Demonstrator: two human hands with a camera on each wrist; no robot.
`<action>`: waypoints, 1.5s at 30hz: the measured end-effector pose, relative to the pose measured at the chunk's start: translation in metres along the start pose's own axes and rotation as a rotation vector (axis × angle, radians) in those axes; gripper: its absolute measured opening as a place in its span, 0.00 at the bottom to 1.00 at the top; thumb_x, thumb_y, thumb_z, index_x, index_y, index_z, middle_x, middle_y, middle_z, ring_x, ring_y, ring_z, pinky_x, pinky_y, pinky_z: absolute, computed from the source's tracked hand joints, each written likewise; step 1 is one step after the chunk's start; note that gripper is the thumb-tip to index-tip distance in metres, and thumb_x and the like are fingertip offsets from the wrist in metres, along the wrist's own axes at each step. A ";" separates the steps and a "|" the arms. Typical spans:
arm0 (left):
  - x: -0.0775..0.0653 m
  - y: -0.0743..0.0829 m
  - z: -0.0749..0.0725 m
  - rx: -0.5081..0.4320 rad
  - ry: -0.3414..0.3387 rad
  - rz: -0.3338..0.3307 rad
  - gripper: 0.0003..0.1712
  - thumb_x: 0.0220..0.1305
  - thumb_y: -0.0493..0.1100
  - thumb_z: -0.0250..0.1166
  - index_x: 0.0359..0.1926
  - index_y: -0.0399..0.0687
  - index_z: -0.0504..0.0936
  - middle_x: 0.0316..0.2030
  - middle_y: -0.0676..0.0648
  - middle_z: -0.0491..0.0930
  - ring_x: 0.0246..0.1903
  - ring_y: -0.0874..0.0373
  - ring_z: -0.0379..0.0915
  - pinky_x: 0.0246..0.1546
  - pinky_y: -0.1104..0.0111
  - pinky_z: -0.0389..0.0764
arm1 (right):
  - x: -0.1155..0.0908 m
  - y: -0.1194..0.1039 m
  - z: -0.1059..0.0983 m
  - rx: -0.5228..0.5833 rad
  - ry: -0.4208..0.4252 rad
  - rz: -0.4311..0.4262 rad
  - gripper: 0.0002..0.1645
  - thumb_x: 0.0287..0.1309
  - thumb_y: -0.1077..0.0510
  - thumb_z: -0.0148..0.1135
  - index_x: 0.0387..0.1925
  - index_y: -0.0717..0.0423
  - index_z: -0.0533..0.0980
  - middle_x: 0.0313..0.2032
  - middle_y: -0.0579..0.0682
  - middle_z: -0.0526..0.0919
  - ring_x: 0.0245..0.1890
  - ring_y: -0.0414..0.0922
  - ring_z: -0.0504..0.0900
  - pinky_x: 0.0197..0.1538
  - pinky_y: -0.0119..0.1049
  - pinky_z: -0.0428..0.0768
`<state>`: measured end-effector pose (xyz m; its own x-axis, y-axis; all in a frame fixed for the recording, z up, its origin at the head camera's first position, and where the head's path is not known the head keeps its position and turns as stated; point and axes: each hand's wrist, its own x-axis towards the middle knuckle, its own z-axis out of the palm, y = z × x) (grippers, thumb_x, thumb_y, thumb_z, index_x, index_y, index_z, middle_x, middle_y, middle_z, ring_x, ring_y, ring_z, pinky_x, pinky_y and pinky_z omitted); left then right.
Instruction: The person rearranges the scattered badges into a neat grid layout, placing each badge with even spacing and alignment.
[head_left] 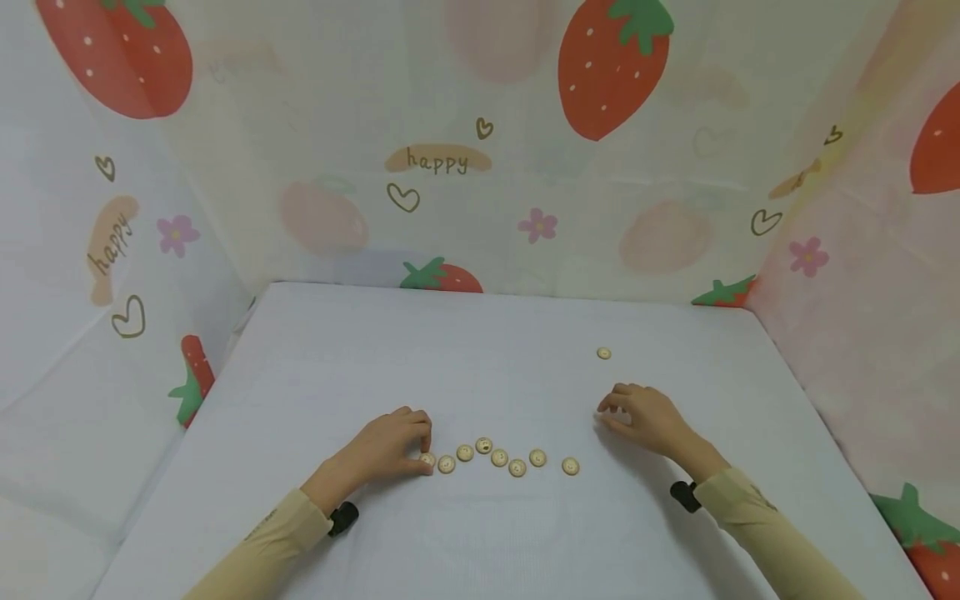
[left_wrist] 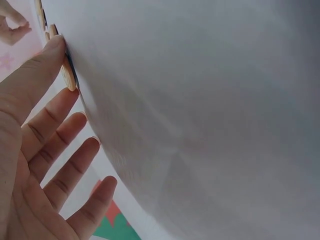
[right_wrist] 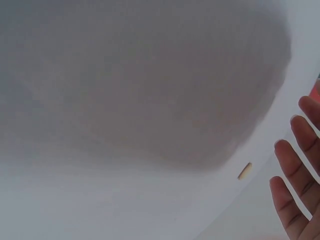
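My left hand pinches a round wooden button between thumb and index finger at the left end of a wavy row of several buttons. In the left wrist view that button shows edge-on between the two fingertips, close over the white surface. The other fingers of this hand are spread. My right hand is over the right part of the table, holding nothing, its fingers loosely bent. Beyond it lies a single button. The right wrist view shows one button lying apart from the fingers.
The row's rightmost button sits a little apart from its neighbour. A white cloth covers the table. Strawberry-print curtains stand around the back and sides.
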<state>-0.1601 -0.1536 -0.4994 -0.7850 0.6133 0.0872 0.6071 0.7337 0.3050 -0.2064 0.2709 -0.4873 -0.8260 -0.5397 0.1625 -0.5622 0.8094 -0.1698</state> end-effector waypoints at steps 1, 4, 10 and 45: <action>0.000 0.000 0.000 -0.001 -0.001 -0.001 0.16 0.46 0.58 0.71 0.27 0.58 0.76 0.42 0.59 0.75 0.41 0.62 0.68 0.38 0.66 0.74 | -0.001 -0.001 0.000 0.003 0.000 -0.004 0.07 0.53 0.52 0.65 0.33 0.48 0.82 0.29 0.39 0.79 0.29 0.37 0.75 0.32 0.35 0.73; 0.000 -0.001 0.001 -0.006 -0.003 -0.007 0.16 0.46 0.58 0.71 0.26 0.58 0.76 0.41 0.60 0.74 0.41 0.62 0.68 0.38 0.65 0.74 | -0.004 -0.005 0.002 0.016 0.007 -0.021 0.07 0.52 0.52 0.66 0.33 0.48 0.82 0.29 0.38 0.79 0.29 0.37 0.75 0.33 0.35 0.74; 0.000 -0.002 0.004 -0.010 -0.004 -0.004 0.16 0.46 0.58 0.71 0.27 0.58 0.75 0.40 0.60 0.74 0.39 0.63 0.68 0.38 0.66 0.73 | -0.009 -0.013 0.004 0.027 0.018 -0.065 0.06 0.52 0.52 0.66 0.33 0.46 0.82 0.30 0.37 0.78 0.28 0.35 0.74 0.34 0.35 0.73; 0.000 0.000 0.003 -0.024 -0.002 -0.024 0.16 0.46 0.59 0.70 0.27 0.58 0.75 0.39 0.61 0.73 0.40 0.63 0.67 0.38 0.66 0.73 | -0.020 -0.054 0.008 0.010 -0.063 -0.194 0.14 0.47 0.39 0.67 0.29 0.43 0.81 0.30 0.35 0.76 0.33 0.34 0.74 0.38 0.37 0.73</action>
<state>-0.1597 -0.1525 -0.5027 -0.7988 0.5964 0.0780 0.5853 0.7407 0.3298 -0.1599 0.2360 -0.4895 -0.7027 -0.6991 0.1320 -0.7113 0.6864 -0.1511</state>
